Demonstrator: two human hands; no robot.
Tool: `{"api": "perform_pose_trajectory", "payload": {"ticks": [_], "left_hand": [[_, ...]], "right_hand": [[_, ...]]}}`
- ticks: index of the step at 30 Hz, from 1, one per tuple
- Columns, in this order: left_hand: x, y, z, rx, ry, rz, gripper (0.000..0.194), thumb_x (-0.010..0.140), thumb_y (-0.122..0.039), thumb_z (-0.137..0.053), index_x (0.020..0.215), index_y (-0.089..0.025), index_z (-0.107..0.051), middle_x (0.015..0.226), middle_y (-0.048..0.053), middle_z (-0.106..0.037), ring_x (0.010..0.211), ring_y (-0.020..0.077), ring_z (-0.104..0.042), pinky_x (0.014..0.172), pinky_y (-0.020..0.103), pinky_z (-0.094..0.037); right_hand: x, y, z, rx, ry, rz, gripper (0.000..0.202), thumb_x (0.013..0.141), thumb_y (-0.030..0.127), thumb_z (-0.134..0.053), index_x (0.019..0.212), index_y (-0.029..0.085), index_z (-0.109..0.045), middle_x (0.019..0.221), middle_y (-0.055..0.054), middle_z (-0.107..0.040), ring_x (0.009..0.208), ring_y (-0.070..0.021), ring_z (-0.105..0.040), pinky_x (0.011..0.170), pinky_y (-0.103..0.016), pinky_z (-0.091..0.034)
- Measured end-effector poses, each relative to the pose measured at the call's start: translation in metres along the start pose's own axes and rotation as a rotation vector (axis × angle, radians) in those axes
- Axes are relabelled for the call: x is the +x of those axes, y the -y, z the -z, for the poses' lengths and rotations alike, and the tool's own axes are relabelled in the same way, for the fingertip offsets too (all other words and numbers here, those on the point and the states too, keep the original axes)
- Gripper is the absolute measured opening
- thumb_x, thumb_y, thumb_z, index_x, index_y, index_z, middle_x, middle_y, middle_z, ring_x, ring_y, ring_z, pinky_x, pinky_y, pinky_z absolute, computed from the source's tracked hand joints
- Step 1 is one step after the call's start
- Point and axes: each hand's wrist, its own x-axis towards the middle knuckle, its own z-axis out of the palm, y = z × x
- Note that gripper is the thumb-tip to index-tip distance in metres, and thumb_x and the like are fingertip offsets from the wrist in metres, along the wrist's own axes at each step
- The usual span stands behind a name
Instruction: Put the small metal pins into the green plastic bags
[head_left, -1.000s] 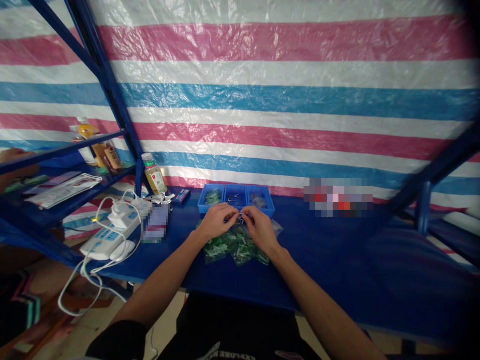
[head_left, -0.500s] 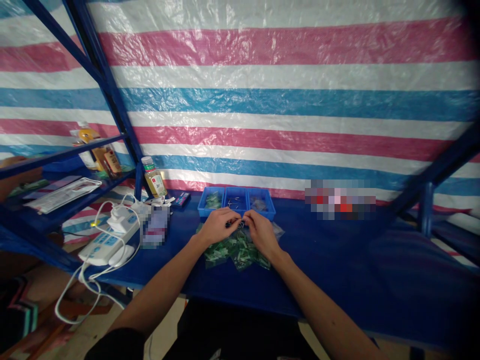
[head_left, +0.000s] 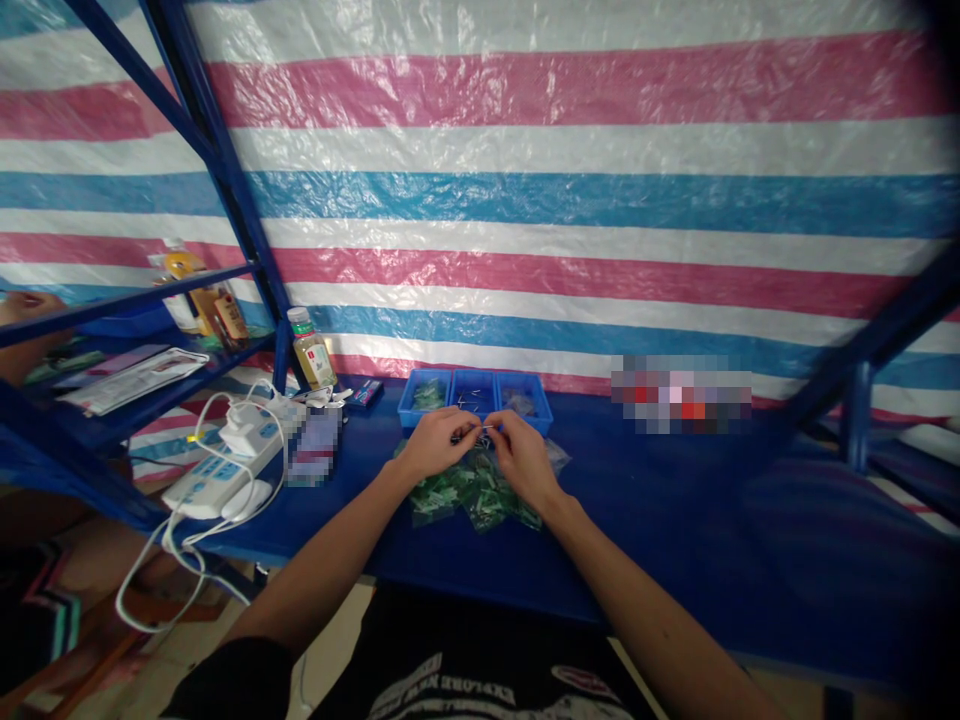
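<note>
- Since the picture half a second back, the two hands have stayed together at the same spot over the bags; the small metal piece between them now shows a little more plainly, and the view has tipped slightly downward.
- The left hand [head_left: 433,443] has its grip pressed together, fingertips pinching one end of a thin, pale metal piece [head_left: 472,432] that is too small to make out further.
- The right hand [head_left: 523,458] has its grip closed as well, thumb and forefinger pinching the other end of the same piece, so the fingertips of both hands nearly touch.
- The piece is held just above a heap of clear plastic bags filled with small green parts [head_left: 474,492], which lies on the dark blue desk [head_left: 675,500] under both hands.
- Just behind the hands stands a blue plastic tray with three compartments [head_left: 475,396]; the left one holds green bits, the middle one a few thin metal pins, the right one something pale that cannot be told.
- To the left on the desk lie a white power strip with blue buttons [head_left: 217,475], with white cables plugged in and trailing off the edge, and an upright clear drink bottle with a green cap [head_left: 310,349].
- A striped pink, white and blue plastic sheet [head_left: 570,190] hangs behind the desk.
</note>
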Motion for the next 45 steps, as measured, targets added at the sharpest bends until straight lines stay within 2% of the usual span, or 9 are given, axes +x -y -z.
{"api": "perform_pose_trajectory", "payload": {"ticks": [7,11,13,17,23,30,37,41,45], "left_hand": [[-0.0002,-0.0028,0.0012,-0.026,-0.009,-0.026,0.020,0.100,-0.031,-0.055,0.098,-0.018,-0.070,0.078,0.002,-0.065,0.074,0.0153,-0.060,0.071,0.027,-0.045],[-0.0010,-0.0025,0.0015,-0.014,-0.011,-0.032,0.019,0.099,-0.030,-0.056,0.098,-0.018,-0.070,0.080,0.003,-0.066,0.075,0.0153,-0.061,0.072,0.027,-0.046],[-0.0016,-0.0017,0.0013,-0.005,-0.012,-0.022,0.019,0.099,-0.030,-0.056,0.097,-0.018,-0.070,0.080,0.003,-0.065,0.074,0.0152,-0.060,0.072,0.027,-0.046],[-0.0022,0.0007,0.0005,0.014,-0.015,-0.002,0.019,0.099,-0.031,-0.056,0.097,-0.018,-0.070,0.078,0.002,-0.065,0.072,0.0151,-0.060,0.070,0.027,-0.045],[-0.0016,0.0026,-0.0021,0.008,-0.014,-0.017,0.018,0.099,-0.030,-0.056,0.098,-0.019,-0.070,0.077,0.001,-0.065,0.071,0.0145,-0.060,0.071,0.027,-0.045],[-0.0012,-0.0002,-0.0023,-0.004,-0.001,-0.030,0.022,0.100,-0.032,-0.054,0.098,-0.019,-0.071,0.076,0.002,-0.064,0.072,0.0150,-0.060,0.071,0.027,-0.045],[-0.0013,0.0011,-0.0004,-0.005,-0.010,0.013,0.021,0.100,-0.033,-0.055,0.097,-0.019,-0.070,0.076,0.001,-0.065,0.071,0.0145,-0.059,0.070,0.026,-0.044],[-0.0013,0.0013,-0.0001,-0.014,-0.010,0.011,0.021,0.100,-0.033,-0.055,0.097,-0.018,-0.070,0.075,0.001,-0.064,0.070,0.0143,-0.058,0.069,0.026,-0.043],[-0.0013,0.0010,-0.0004,-0.026,-0.013,0.001,0.022,0.100,-0.033,-0.055,0.098,-0.019,-0.071,0.076,0.001,-0.065,0.069,0.0140,-0.058,0.069,0.026,-0.043]], "right_hand": [[0.0014,0.0002,0.0030,-0.021,0.009,-0.059,0.017,0.098,0.023,-0.046,0.095,0.022,-0.063,0.089,-0.005,-0.070,0.082,-0.0229,-0.065,0.076,-0.032,-0.045],[-0.0003,-0.0033,0.0018,-0.074,0.069,-0.081,0.027,0.102,0.029,-0.041,0.085,0.023,-0.061,0.082,-0.005,-0.069,0.077,-0.0227,-0.064,0.073,-0.031,-0.043],[-0.0013,-0.0053,0.0004,-0.072,0.081,-0.083,0.025,0.103,0.031,-0.042,0.091,0.023,-0.062,0.085,-0.005,-0.070,0.078,-0.0231,-0.065,0.073,-0.032,-0.044],[-0.0022,-0.0070,-0.0016,-0.027,0.051,-0.083,0.022,0.100,0.027,-0.045,0.117,0.022,-0.057,0.096,-0.006,-0.072,0.085,-0.0236,-0.068,0.077,-0.032,-0.046],[-0.0017,-0.0062,-0.0010,-0.080,0.057,-0.104,0.016,0.098,0.020,-0.041,0.099,0.023,-0.057,0.086,-0.003,-0.069,0.078,-0.0221,-0.066,0.073,-0.030,-0.044],[-0.0021,-0.0036,0.0017,-0.162,0.072,-0.142,0.025,0.104,0.030,-0.034,0.090,0.024,-0.053,0.074,-0.002,-0.064,0.070,-0.0222,-0.063,0.068,-0.030,-0.041],[-0.0020,-0.0020,-0.0014,-0.062,0.024,-0.097,0.017,0.101,0.027,-0.043,0.115,0.022,-0.052,0.100,-0.008,-0.072,0.091,-0.0247,-0.068,0.077,-0.031,-0.046],[-0.0025,-0.0026,-0.0011,-0.066,0.037,-0.096,0.013,0.100,0.022,-0.041,0.104,0.023,-0.054,0.092,-0.004,-0.070,0.082,-0.0227,-0.067,0.074,-0.030,-0.044],[-0.0024,-0.0034,0.0018,-0.144,0.054,-0.123,0.019,0.102,0.026,-0.039,0.094,0.023,-0.055,0.080,-0.003,-0.068,0.074,-0.0221,-0.065,0.069,-0.029,-0.041]]}}
